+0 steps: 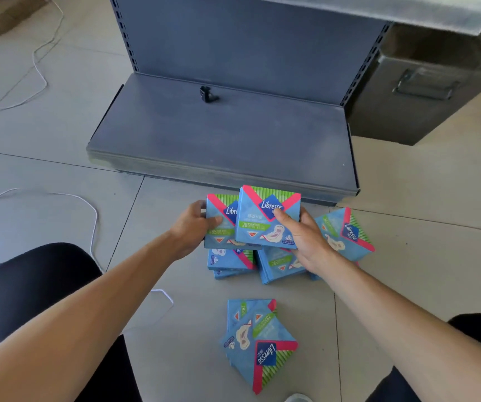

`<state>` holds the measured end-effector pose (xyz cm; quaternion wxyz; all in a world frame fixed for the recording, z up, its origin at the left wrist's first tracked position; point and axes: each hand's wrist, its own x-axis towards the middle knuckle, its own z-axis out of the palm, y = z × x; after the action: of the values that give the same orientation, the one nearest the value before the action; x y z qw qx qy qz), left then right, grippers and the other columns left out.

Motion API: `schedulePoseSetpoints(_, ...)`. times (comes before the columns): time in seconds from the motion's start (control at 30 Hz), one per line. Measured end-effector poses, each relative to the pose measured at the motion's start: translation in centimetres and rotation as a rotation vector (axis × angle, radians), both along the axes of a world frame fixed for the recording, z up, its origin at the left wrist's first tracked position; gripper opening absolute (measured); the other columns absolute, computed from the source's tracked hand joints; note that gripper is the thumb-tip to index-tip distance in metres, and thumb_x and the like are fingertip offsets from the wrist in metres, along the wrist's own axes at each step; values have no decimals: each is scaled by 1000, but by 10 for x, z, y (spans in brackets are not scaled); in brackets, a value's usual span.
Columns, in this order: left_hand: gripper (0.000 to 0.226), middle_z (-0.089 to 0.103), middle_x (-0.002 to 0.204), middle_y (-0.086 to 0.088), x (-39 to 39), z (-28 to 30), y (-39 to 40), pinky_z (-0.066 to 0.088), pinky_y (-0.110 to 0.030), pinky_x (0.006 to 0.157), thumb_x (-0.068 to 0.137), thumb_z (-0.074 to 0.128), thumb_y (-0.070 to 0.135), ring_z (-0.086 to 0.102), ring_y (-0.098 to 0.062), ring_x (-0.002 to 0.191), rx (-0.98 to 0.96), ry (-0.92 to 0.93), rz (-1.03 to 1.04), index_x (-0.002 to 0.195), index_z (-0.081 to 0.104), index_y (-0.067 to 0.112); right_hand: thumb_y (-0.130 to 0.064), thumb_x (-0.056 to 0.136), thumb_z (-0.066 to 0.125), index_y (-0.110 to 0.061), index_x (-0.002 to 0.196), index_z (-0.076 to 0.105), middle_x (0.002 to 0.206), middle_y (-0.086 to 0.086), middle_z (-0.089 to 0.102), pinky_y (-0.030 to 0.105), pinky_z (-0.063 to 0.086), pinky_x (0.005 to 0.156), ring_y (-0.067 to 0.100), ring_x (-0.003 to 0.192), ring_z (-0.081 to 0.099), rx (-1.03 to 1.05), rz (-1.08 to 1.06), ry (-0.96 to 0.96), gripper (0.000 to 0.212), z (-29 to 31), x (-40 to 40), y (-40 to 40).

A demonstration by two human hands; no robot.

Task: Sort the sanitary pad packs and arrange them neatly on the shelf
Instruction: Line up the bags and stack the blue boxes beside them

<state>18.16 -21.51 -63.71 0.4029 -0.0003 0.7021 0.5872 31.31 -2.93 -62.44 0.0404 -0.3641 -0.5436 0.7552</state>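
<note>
The person's left hand [194, 224] grips a blue Libresse pad pack [219, 224] by its left edge, thumb laid across the front and fingers curled behind. The right hand [300, 236] grips a second Libresse pack [265, 224] by its right edge, thumb pressed on the front near the logo. Both packs are held upright, logos up, above the tiled floor [59, 169], and the right-hand pack overlaps the front of the left-hand one.

Beneath the hands, more packs lie flat on the floor: a small stack [230, 261] under the left-hand pack, another pack [280, 265] beside it, and a tilted pack [346, 236] just right of the right hand. Nearer the person, apart from that cluster, lies a loose pile of overlapping packs [258, 340], the top one with its logo upside down.

The grey metal shelf base [219, 137] sits on the floor just beyond the held packs, its front edge close to them. A small black clip [208, 94] rests near its back edge, against the slotted back panel [248, 44]. A dark metal box [413, 91] stands to the right of the shelf, and a white cord [88, 210] winds across the floor at the left.
</note>
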Motion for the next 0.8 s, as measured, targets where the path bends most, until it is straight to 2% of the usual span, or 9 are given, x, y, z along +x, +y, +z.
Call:
schedulePoseSetpoints(0.1, 25, 65, 115, -24, 12, 10, 20, 53, -54, 90, 97, 51, -3, 66, -39, 100, 50, 10, -51, 122, 50, -2, -24, 89, 69, -14, 111, 48, 91, -1, 75, 37, 59, 73, 18, 80, 74, 5, -50, 11, 33, 8, 6, -1)
schedulePoseSetpoints(0.2, 20, 67, 114, -21, 21, 28, 39, 54, -51, 88, 99, 47, -2, 68, -37, 99, 95, 34, -62, 116, 55, 4, -28, 88, 70, -15, 108, 48, 97, 0, 73, 41, 58, 80, 20, 88, 73, 82, -93, 30, 32, 25, 11, 3)
schedulePoseSetpoints(0.27, 22, 69, 112, -16, 22, 48, 48, 56, -45, 85, 100, 43, -3, 69, -31, 96, 141, 35, -75, 111, 57, 10, -29, 89, 70, -14, 110, 49, 99, -1, 72, 32, 58, 75, 15, 91, 72, 170, -93, 41, 33, 45, 13, 9)
schedulePoseSetpoints(0.33, 25, 70, 113, -12, 20, 76, 56, 57, -41, 82, 101, 41, -2, 70, -28, 97, 189, 60, -111, 112, 58, 12, -27, 90, 68, -13, 111, 49, 100, -1, 71, 23, 55, 66, 10, 86, 72, 220, -89, 82, 32, 69, 13, 18)
schedulePoseSetpoints(0.47, 27, 71, 116, -4, 11, 145, 72, 53, -42, 93, 102, 41, 2, 67, -24, 109, 243, 208, -169, 115, 58, 19, -26, 87, 71, -15, 109, 51, 102, 1, 72, 37, 56, 81, 18, 94, 72, 303, -106, 195, 31, 125, 10, 39)
schedulePoseSetpoints(0.57, 30, 68, 122, -5, 5, 199, 80, 51, -46, 96, 103, 41, 4, 65, -25, 114, 287, 312, -199, 126, 55, 18, -31, 81, 72, -15, 113, 50, 100, -2, 73, 37, 57, 81, 17, 94, 71, 358, -111, 303, 42, 179, 8, 47)
schedulePoseSetpoints(0.67, 32, 67, 124, -8, 1, 251, 85, 53, -45, 94, 103, 40, 4, 64, -27, 115, 348, 387, -190, 131, 52, 16, -34, 77, 70, -16, 115, 48, 102, -2, 72, 29, 59, 74, 14, 91, 72, 402, -97, 409, 48, 234, 5, 51)
schedulePoseSetpoints(0.8, 34, 70, 117, -6, -13, 326, 105, 56, -34, 82, 100, 39, -4, 68, -21, 105, 440, 480, -143, 124, 57, 13, -23, 86, 69, -13, 114, 48, 99, -6, 71, 23, 58, 70, 10, 90, 72, 451, -88, 526, 37, 306, -17, 73)
